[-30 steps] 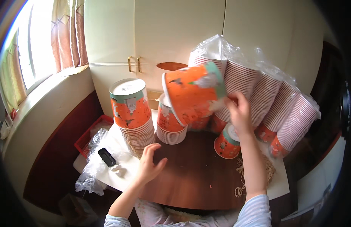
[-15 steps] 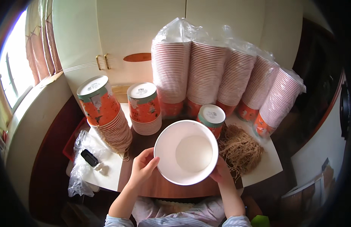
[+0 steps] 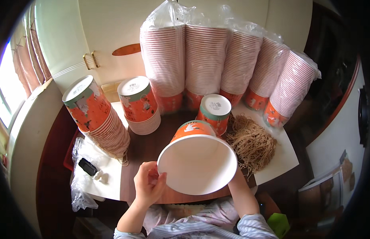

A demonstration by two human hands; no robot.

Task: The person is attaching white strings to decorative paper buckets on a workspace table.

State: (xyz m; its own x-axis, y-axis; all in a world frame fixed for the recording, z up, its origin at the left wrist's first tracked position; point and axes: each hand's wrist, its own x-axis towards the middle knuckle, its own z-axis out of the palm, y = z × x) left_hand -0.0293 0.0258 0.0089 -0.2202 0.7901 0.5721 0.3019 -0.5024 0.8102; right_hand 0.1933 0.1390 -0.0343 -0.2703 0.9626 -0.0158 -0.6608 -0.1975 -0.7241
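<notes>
In this room with me, a wide camera sits on the person's head. It faces forward and down, rather near to the cup [image 3: 197, 167], with the lap [image 3: 222, 211] at the lower edge and the cupboard [image 3: 113, 24] behind the table [image 3: 145, 148].

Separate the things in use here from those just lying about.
Likely part of the job:
orange paper tub, gripped by the left hand
inverted orange tubs
plastic-bagged tub stacks
tan string heap

Probably just lying about:
crumpled clear plastic
small black object
green object, lower right
</notes>
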